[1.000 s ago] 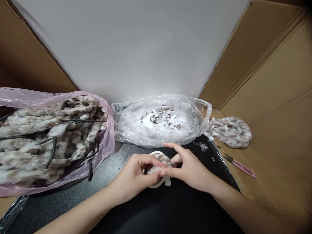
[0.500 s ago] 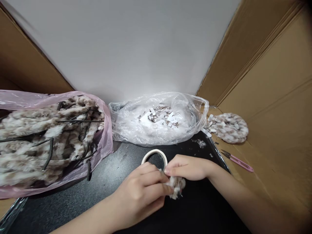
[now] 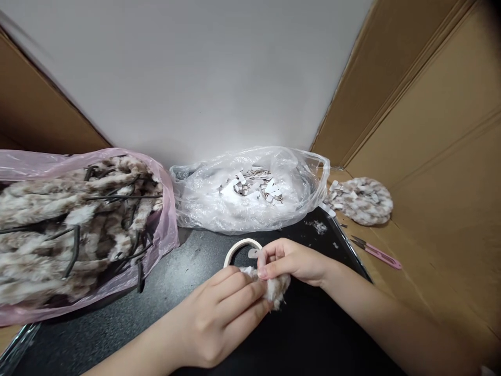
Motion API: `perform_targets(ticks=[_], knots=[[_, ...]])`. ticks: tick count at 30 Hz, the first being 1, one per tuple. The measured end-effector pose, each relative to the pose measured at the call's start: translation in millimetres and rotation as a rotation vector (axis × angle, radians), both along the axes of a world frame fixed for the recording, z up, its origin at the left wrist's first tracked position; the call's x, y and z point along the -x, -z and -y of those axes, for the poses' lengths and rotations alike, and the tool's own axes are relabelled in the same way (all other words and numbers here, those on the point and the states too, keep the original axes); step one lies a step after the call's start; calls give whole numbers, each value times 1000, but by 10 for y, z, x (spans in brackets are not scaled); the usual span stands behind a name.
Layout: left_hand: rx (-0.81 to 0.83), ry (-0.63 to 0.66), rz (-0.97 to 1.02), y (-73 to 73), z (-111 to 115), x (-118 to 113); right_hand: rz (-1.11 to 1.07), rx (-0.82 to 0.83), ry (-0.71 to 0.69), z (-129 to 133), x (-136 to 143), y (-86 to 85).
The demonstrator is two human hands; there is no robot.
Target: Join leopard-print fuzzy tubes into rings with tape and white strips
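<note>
My left hand (image 3: pixel 221 316) is closed round a small piece of brown-and-white faux fur (image 3: pixel 278 288), which pokes out past its fingertips. From the other side my right hand (image 3: pixel 295 262) pinches the fur's upper edge between thumb and index finger. By those fingertips shows a small pale tab (image 3: pixel 253 253); whether it is held or joined to the fur I cannot tell. Just behind both hands a roll of white tape (image 3: pixel 231 253) lies on the black tabletop (image 3: pixel 195 258), partly covered by the left hand.
A pink bag (image 3: pixel 171 222) of faux-fur strips with dark cords stands at left. Beside it, a clear plastic bag (image 3: pixel 203 214) holds white tags. To the right lie a round fur bundle (image 3: pixel 364 201) and pink thread snips (image 3: pixel 381 256). Cardboard (image 3: pixel 438 172) walls the right side.
My right index finger has lifted and arched above the thumb, and the pale tab has come into sight by the fingertips. The fur stays in my left hand. The view has shifted slightly.
</note>
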State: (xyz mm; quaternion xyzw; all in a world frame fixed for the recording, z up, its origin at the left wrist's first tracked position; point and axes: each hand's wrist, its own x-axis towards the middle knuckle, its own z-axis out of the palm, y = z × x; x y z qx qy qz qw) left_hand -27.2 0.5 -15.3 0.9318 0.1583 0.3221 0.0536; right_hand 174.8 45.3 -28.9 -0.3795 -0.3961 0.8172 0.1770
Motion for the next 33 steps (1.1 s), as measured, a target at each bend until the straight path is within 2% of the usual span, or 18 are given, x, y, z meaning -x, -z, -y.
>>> perform_targets(ticks=[6,12,16,21,27,33], knots=[[175,-52,59,58,-19,-7,121,-45,113,15,55,13],[207,-53,49,179,-25,-24,120,-142,200,36,90,-56],[290,-129,122,224,-7,-67,104,-176,263,69,84,-129],[287,-206,229,234,34,-107,81,-194,297,108,82,-180],[256,-175,235,226,25,-98,85,-185,301,114,88,-189],[365,-121,201,211,-17,-72,119,-222,285,127,83,-170]])
